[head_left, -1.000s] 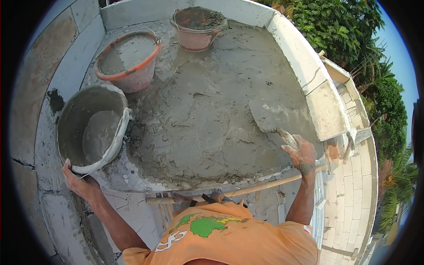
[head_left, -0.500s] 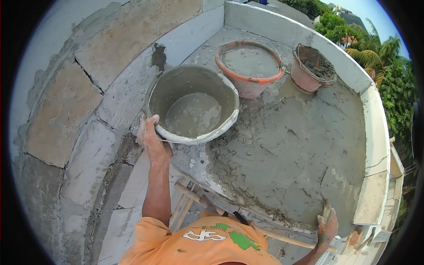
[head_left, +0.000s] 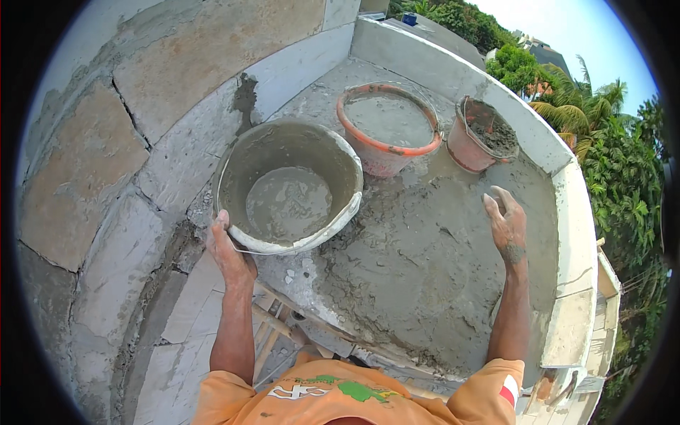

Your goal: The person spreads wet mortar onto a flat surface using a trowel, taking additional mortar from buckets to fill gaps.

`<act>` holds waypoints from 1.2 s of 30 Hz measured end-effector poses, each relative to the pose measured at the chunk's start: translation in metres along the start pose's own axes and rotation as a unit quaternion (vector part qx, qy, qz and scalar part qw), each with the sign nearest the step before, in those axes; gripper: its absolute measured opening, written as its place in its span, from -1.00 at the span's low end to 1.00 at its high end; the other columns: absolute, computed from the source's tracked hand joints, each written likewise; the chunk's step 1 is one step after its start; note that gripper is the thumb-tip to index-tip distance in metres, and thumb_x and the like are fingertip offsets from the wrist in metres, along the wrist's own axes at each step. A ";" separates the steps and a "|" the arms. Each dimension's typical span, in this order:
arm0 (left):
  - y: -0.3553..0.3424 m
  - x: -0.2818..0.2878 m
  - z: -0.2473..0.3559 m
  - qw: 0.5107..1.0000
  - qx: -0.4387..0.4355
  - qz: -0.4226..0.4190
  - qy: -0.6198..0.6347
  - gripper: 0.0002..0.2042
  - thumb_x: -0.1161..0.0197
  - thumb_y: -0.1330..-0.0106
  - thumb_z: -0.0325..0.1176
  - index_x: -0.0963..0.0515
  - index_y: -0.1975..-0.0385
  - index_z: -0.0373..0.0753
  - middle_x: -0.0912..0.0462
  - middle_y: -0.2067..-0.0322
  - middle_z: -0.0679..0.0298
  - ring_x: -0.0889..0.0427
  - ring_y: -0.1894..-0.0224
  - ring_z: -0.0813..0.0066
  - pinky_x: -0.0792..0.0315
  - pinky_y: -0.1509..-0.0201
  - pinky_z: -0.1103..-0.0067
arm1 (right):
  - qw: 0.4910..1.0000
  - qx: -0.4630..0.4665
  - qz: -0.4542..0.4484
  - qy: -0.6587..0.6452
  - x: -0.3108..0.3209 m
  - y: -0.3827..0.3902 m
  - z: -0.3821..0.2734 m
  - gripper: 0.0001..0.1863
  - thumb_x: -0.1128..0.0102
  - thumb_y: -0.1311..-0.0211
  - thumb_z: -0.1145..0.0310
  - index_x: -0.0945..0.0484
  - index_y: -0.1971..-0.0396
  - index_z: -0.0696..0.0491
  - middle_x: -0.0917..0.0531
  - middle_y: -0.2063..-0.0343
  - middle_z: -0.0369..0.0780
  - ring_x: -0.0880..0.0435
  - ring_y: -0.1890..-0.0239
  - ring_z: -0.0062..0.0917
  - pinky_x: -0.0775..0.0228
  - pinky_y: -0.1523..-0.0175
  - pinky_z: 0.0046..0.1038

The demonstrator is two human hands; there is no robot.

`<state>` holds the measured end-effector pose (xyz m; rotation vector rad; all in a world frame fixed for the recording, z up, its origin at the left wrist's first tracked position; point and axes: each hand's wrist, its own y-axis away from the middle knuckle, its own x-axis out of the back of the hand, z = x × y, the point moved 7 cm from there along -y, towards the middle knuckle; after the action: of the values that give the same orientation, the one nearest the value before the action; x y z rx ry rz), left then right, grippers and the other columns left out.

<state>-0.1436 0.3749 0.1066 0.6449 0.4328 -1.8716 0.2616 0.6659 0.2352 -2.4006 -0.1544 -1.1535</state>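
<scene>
My left hand [head_left: 231, 249] grips the near left rim of a large grey bucket [head_left: 347, 218], its thumb over the lip. Thin grey slurry [head_left: 289, 204] covers the bottom of this bucket, and its wire handle hangs along the near side. My right hand [head_left: 507, 225] is held above the spread of wet mortar [head_left: 418, 255], fingers apart and holding nothing. It is nearest to a small reddish bucket [head_left: 470, 152] with a clump of dark mortar inside. Between the two buckets stands an orange-rimmed bucket [head_left: 387, 146] filled with grey watery mix.
A low pale parapet [head_left: 574, 248] curves round the back and right of the ledge, with trees [head_left: 623, 170] beyond. At left rises a wall of cracked stone slabs [head_left: 85, 177]. Wooden poles [head_left: 273, 322] show below the ledge's near edge.
My right hand has let go of the trowel at the lower right and moved up and away over the mortar. My left hand keeps its hold; the view has shifted slightly.
</scene>
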 end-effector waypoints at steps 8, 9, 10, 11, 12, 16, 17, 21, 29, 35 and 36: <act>0.052 0.034 -0.058 0.968 -0.133 -0.010 -0.214 -0.53 0.06 -0.52 -0.16 -0.33 -0.14 -0.50 -0.48 -0.06 0.00 -0.45 -0.11 0.17 -0.26 -0.24 0.34 | 0.994 0.078 0.001 0.078 -0.075 -0.170 -0.024 -0.43 -0.14 -0.27 0.01 -0.55 -0.02 0.23 -0.64 0.10 0.13 -0.63 0.00 -0.05 -0.43 -0.11 -0.16; 0.057 0.038 -0.061 0.952 -0.153 -0.028 -0.264 -0.54 0.06 -0.52 -0.16 -0.33 -0.13 -0.51 -0.49 -0.04 -0.03 -0.46 -0.09 0.12 -0.27 -0.22 0.32 | 0.994 0.079 -0.003 0.073 -0.088 -0.179 -0.032 -0.43 -0.14 -0.27 0.01 -0.55 -0.02 0.23 -0.64 0.10 0.13 -0.63 0.00 -0.05 -0.43 -0.11 -0.16; 0.058 0.038 -0.064 0.933 -0.176 -0.048 -0.310 -0.54 0.06 -0.52 -0.17 -0.33 -0.12 -0.52 -0.49 -0.02 -0.07 -0.46 -0.07 0.08 -0.28 -0.19 0.30 | 0.994 0.070 -0.007 0.087 -0.099 -0.188 -0.042 -0.44 -0.14 -0.27 0.01 -0.55 0.00 0.23 -0.64 0.10 0.14 -0.62 -0.01 -0.03 -0.42 -0.12 -0.15; 0.060 0.037 -0.067 0.912 -0.194 -0.069 -0.355 -0.54 0.05 -0.51 -0.18 -0.33 -0.12 -0.53 -0.49 -0.01 -0.11 -0.47 -0.04 0.03 -0.29 -0.17 0.29 | 0.993 0.058 -0.012 0.104 -0.109 -0.194 -0.048 -0.45 -0.13 -0.27 0.02 -0.55 0.03 0.24 -0.63 0.09 0.15 -0.61 -0.02 -0.02 -0.41 -0.12 -0.13; 0.059 0.034 -0.070 0.887 -0.211 -0.090 -0.400 -0.54 0.05 -0.51 -0.18 -0.33 -0.11 -0.54 -0.49 0.01 -0.14 -0.48 -0.02 -0.02 -0.30 -0.14 0.27 | 0.993 0.058 -0.014 0.103 -0.117 -0.203 -0.053 -0.45 -0.13 -0.27 0.02 -0.55 0.03 0.24 -0.63 0.09 0.15 -0.61 -0.02 -0.02 -0.41 -0.12 -0.13; 0.060 0.033 -0.076 0.853 -0.215 -0.102 -0.464 -0.58 0.06 -0.52 -0.29 -0.27 -0.18 -0.55 -0.47 -0.07 -0.07 -0.43 -0.09 0.19 -0.25 -0.24 0.42 | 0.990 0.041 -0.013 0.133 -0.141 -0.224 -0.050 -0.47 -0.15 -0.25 0.00 -0.55 0.10 0.23 -0.62 0.09 0.16 -0.59 -0.04 0.01 -0.41 -0.11 -0.11; 0.060 0.034 -0.077 0.854 -0.214 -0.098 -0.464 -0.58 0.06 -0.52 -0.29 -0.27 -0.18 -0.55 -0.47 -0.07 -0.07 -0.43 -0.09 0.19 -0.25 -0.24 0.42 | 0.991 0.037 -0.016 0.130 -0.146 -0.229 -0.052 -0.46 -0.16 -0.24 -0.01 -0.54 0.12 0.24 -0.62 0.09 0.17 -0.58 -0.05 0.02 -0.41 -0.11 -0.12; 0.059 0.040 -0.084 0.870 -0.223 -0.092 -0.429 -0.55 -0.11 -0.43 -0.25 -0.31 -0.12 -0.52 -0.48 -0.02 -0.01 -0.44 -0.07 0.25 -0.28 -0.21 0.43 | 0.995 -0.011 -0.056 0.083 -0.161 -0.250 -0.051 -0.33 -0.14 -0.25 -0.02 -0.46 -0.11 0.28 -0.55 -0.01 0.23 -0.54 -0.13 0.02 -0.38 -0.19 -0.17; 0.059 0.036 -0.092 0.904 -0.180 -0.075 -0.380 -0.45 -0.47 -0.09 -0.15 -0.49 0.04 -0.40 -0.58 0.11 -0.06 -0.56 0.08 -0.07 -0.41 -0.02 0.24 | 0.996 0.032 0.021 0.075 -0.136 -0.278 -0.061 -0.44 -0.25 -0.20 0.05 -0.58 0.05 0.28 -0.64 0.11 0.18 -0.62 -0.02 -0.03 -0.42 -0.08 -0.18; 0.054 0.033 -0.075 0.833 -0.219 -0.086 -0.501 -0.59 -0.43 -0.15 -0.36 -0.51 0.06 -0.44 -0.66 0.17 0.12 -0.61 0.12 0.41 -0.47 0.00 0.50 | 0.988 0.081 -0.079 -0.102 -0.117 -0.246 -0.141 -0.58 -0.30 -0.20 0.12 -0.68 0.13 0.18 -0.63 0.49 -0.24 -0.52 0.49 -0.54 -0.38 0.33 -0.39; 0.053 0.039 -0.076 0.887 -0.152 -0.076 -0.429 -0.52 -0.50 -0.07 -0.27 -0.53 0.07 -0.41 -0.65 0.18 0.07 -0.61 0.13 0.22 -0.47 0.02 0.39 | 0.975 0.074 -0.136 -0.161 -0.126 -0.237 -0.152 -0.64 -0.27 -0.25 0.13 -0.64 0.10 0.08 -0.21 0.71 -0.54 -0.09 0.73 -0.82 0.12 0.63 -0.61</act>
<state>-0.0884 0.3702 0.0229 -0.4554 0.1742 -1.9676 0.0029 0.8185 0.3066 -2.4674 -0.6677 -0.8162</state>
